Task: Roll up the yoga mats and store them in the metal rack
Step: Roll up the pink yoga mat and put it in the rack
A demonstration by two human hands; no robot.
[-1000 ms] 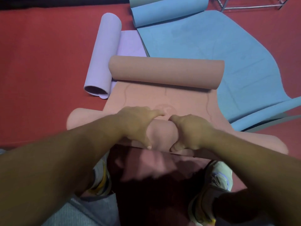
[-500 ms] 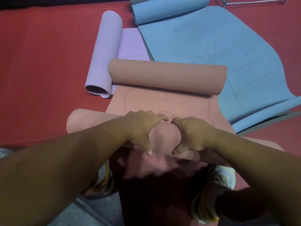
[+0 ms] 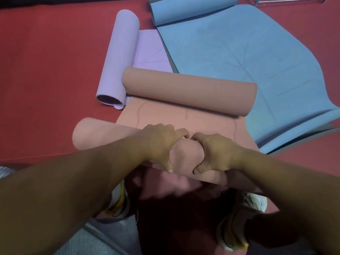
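Observation:
A pink yoga mat (image 3: 165, 115) lies on the red floor, curled into a roll at both ends. Its far roll (image 3: 189, 91) lies across the middle of the view. My left hand (image 3: 160, 144) and my right hand (image 3: 213, 153) grip the near roll (image 3: 185, 153) side by side, fingers over its top and thumbs on its near side. A lilac mat (image 3: 119, 56), partly rolled, lies at the left behind the pink one. A blue mat (image 3: 239, 52) spreads flat at the right, its far end rolled (image 3: 191, 8). The metal rack (image 3: 287, 0) shows only as bars at the top right.
Red floor (image 3: 46, 80) stretches to the left. My shoes (image 3: 117, 203) stand below the near roll, either side of a dark shadow. The blue mat's near edge (image 3: 301, 129) curls up at the right.
Both hands have pushed the near pink roll forward, away from me. The flat pink stretch between the two rolls has grown shorter.

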